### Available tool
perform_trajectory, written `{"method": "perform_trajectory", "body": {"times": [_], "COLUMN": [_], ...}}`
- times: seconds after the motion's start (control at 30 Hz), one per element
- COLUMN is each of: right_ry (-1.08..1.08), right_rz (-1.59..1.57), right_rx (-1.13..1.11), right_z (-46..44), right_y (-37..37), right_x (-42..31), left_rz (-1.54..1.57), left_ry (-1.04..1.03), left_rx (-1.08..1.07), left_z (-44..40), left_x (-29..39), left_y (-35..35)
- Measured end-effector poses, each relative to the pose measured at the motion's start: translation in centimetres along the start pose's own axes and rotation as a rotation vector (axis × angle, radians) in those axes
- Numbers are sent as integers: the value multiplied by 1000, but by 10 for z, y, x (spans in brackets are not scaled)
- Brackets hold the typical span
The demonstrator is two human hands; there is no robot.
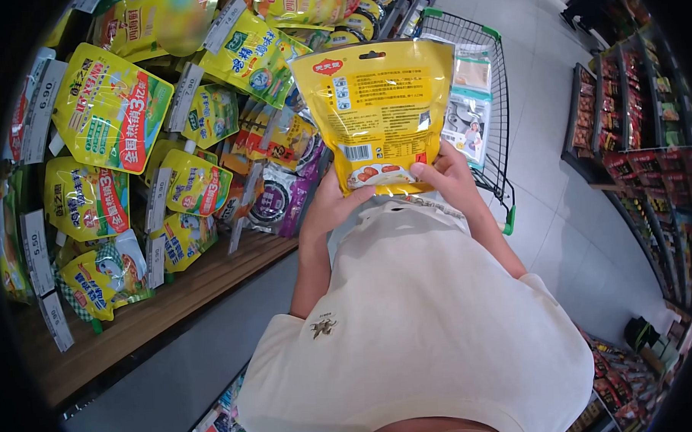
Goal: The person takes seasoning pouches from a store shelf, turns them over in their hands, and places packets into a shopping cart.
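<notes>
A yellow seasoning pouch (380, 100) is held up in front of my chest, its printed back with barcode and small text facing me. My left hand (336, 205) grips its lower left corner, thumb on the front face. At the lower right corner my right hand (445, 174) holds it the same way, thumb pressed near a red patch. The fingers behind the pouch are hidden. The pouch is upright, with a hang hole at its top edge.
To the left, a wooden shelf (174, 302) carries hanging yellow-green seasoning bags (110, 110) and price tags (36, 253). Beyond the pouch stands a green-edged shopping cart (501, 127) holding packaged goods (469, 128). Racks of packets (632, 103) line the right side of the tiled floor (547, 178).
</notes>
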State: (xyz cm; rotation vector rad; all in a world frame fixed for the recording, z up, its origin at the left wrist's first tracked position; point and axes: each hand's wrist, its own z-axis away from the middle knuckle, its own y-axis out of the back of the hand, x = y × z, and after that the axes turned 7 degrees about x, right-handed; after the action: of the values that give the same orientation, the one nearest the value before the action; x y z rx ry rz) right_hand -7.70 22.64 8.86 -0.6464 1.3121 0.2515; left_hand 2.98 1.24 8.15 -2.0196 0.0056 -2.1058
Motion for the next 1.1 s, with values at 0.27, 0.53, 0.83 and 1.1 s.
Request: {"method": "perform_trajectory", "body": {"times": [0.27,0.53,0.83,1.1], "right_ry": [-13,-6,-9,-6], "right_rz": [13,-3,-12,-35], "right_rx": [-13,-5,36,88], "right_z": [3,11,18,25], "right_y": [3,-3,4,7], "right_x": [8,3,5,2], "left_rz": [-33,-59,5,-12], "left_ry": [7,34,-2,23], "left_rx": [50,74,1,-48], "left_z": [5,9,4,-5], "left_x": [2,-3,-5,-4], "left_y": [-4,-5,-13,-17]}}
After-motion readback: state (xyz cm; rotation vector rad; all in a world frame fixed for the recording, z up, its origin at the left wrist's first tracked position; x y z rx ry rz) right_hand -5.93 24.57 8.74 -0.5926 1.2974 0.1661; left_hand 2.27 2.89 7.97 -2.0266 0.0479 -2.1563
